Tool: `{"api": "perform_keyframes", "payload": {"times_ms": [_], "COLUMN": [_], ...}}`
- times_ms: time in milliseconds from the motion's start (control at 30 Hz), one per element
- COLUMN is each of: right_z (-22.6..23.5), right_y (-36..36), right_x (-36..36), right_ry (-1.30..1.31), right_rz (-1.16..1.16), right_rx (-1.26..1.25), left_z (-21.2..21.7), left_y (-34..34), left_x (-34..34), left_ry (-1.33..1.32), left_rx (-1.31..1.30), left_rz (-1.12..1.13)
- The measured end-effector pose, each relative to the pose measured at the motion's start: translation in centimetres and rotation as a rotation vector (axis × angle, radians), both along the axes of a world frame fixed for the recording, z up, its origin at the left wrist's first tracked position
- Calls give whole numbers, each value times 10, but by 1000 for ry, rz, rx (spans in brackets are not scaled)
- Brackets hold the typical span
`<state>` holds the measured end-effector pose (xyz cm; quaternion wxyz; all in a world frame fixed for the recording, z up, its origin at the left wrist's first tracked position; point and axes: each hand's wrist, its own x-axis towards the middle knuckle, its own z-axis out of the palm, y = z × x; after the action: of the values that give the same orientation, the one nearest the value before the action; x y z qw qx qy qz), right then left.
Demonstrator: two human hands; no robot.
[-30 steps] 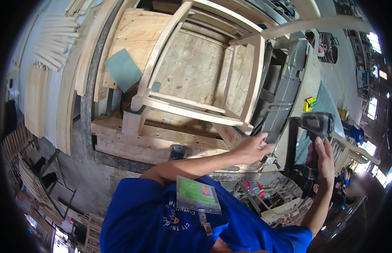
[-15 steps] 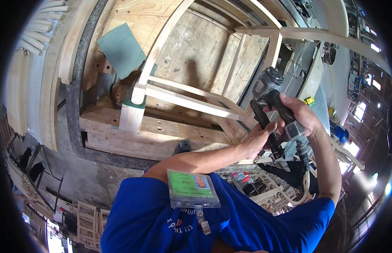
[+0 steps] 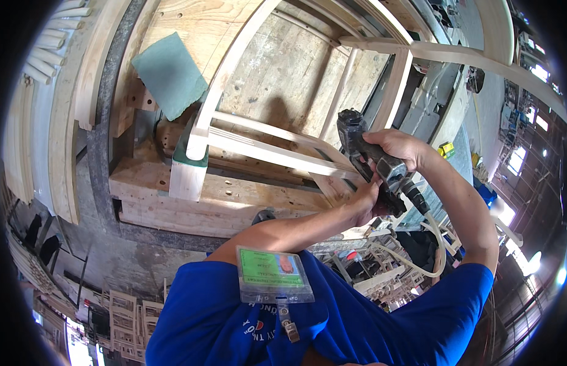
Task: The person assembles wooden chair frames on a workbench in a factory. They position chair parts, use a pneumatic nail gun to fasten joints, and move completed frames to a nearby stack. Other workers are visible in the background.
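A black pneumatic nail gun (image 3: pixel 352 129), its hose fitting pointing down to the right, is held over the right side of the workbench. My right hand (image 3: pixel 400 146) wraps round its handle. Beneath it, my left hand (image 3: pixel 364 204) is closed on the gun's long magazine; part of its fingers is hidden behind the tool. Left of the gun lies a pale wooden chair-like frame (image 3: pixel 277 152) with curved rails and legs. One leg end rests by a green-padded wooden block (image 3: pixel 189 177). My hands are apart from the frame's far rails.
A grey-green square sheet (image 3: pixel 170 76) lies at the left of the frame. Thick bench timber (image 3: pixel 234 204) runs along the near side. An air hose (image 3: pixel 443 244) loops below the gun. Stacked wooden strips (image 3: pixel 61 146) stand far left, and a small yellow box (image 3: pixel 446 150) sits to the right.
Both hands have brought the nail gun left, nearer the frame, and turned it so the hose fitting points more to the right. The frame has hardly shifted in view.
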<state>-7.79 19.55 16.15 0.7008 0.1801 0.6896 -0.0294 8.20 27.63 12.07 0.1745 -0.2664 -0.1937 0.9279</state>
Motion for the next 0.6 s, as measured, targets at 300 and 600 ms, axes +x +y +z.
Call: {"api": "perform_keyframes", "payload": {"times_ms": [300,600], "right_z": [15,21], "right_y": [-5,6], "right_x": [6,1], "right_ry": [52,77], "right_rz": [34,17], "right_rx": [-10,-25], "left_z": [14,22], "left_y": [-5,2], "left_x": [3,2], "left_ry": [41,-44], "left_rx": [-16,-22], "left_rz": [14,-17]}}
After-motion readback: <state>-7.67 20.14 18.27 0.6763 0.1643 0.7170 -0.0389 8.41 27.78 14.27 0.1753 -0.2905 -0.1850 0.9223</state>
